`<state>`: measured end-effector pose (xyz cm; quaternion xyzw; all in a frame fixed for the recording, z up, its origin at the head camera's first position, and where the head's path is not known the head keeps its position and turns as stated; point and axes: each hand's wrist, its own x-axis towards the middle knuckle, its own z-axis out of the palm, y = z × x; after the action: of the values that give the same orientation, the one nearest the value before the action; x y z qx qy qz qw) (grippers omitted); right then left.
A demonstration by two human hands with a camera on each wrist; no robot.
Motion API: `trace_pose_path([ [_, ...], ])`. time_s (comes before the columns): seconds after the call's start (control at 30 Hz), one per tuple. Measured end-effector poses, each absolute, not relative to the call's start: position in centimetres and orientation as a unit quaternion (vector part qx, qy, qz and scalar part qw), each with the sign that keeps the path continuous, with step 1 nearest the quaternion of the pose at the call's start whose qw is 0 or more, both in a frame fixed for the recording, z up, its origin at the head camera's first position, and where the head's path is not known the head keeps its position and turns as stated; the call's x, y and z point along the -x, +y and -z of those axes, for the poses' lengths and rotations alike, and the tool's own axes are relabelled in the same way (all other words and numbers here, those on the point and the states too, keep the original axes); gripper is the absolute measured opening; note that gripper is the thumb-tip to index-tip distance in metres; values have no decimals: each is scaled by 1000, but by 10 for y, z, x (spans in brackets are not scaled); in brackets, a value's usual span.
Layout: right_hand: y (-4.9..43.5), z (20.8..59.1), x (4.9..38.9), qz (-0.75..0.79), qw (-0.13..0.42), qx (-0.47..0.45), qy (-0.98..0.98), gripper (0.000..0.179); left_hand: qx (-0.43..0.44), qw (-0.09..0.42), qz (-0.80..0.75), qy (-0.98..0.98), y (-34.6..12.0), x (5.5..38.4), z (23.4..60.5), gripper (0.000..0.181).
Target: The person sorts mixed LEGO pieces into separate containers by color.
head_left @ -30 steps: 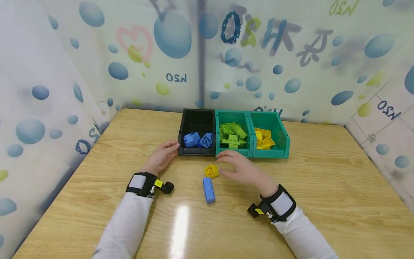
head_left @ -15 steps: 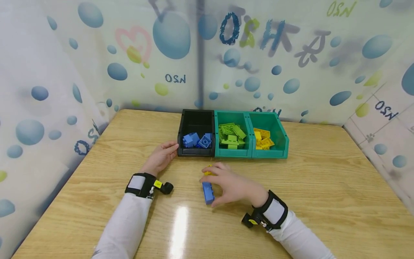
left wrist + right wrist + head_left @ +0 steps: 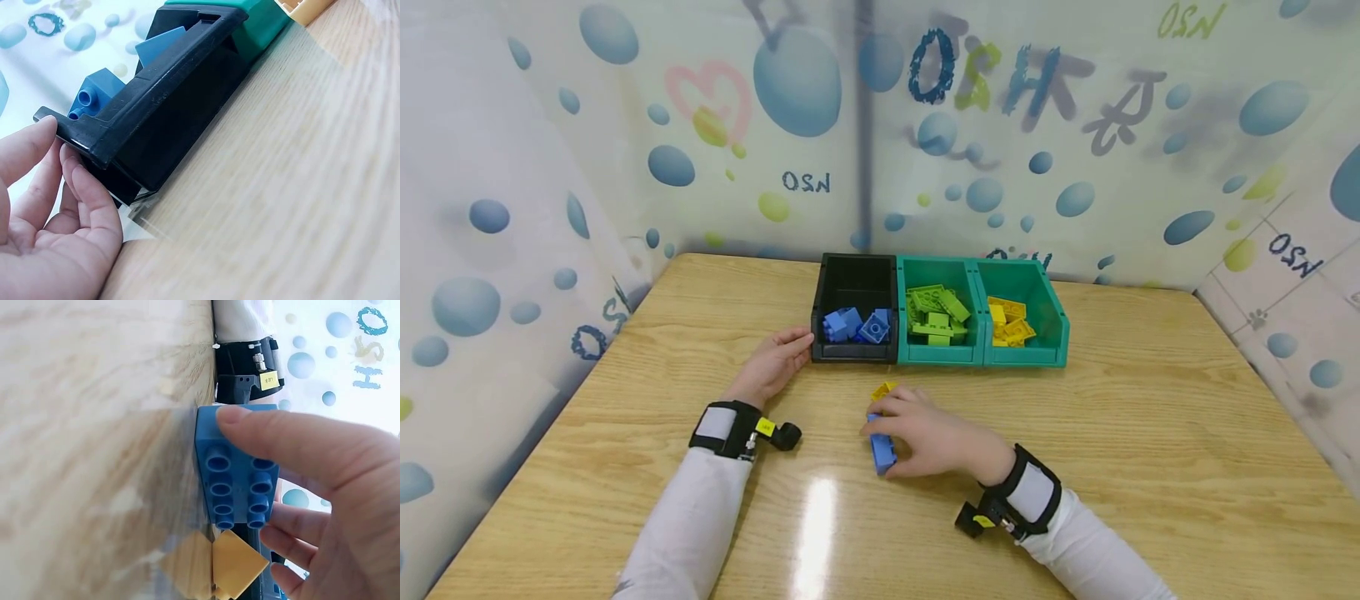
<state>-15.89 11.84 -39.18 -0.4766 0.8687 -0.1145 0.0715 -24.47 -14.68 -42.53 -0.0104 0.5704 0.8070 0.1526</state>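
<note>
A long blue building brick (image 3: 882, 454) lies on its side on the table, its studs turned towards my right hand (image 3: 934, 437). That hand holds it, the thumb (image 3: 269, 434) at the near end and the fingers over its far side. Just beyond is a yellow brick (image 3: 883, 389), partly covered by the fingers in the head view. My left hand (image 3: 769, 364) rests its fingertips against the left front corner of a black bin (image 3: 853, 354), fingers loosely bent. Several blue bricks (image 3: 874, 327) lie in this bin.
Joined to the black bin are two green bins: the middle one (image 3: 938, 357) has several lime bricks (image 3: 938, 321), the right one (image 3: 1026, 358) several yellow bricks (image 3: 1017, 331). A printed curtain (image 3: 925, 167) hangs behind the wooden table (image 3: 1150, 433).
My right hand has come from beside the yellow brick back towards me and left, and its fingers have closed onto the blue brick. The left hand stays at the black bin.
</note>
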Motion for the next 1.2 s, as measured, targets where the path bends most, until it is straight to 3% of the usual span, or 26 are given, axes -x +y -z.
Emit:
trace_pose_path([
  [0.7,121,385,162,207,47,485,848,48,-5,156,-803,575,-148,246,428,34],
  [1.2,110,360,202,290,-20,312,905,44,-4,143,-816,560,-146,247,431,36],
])
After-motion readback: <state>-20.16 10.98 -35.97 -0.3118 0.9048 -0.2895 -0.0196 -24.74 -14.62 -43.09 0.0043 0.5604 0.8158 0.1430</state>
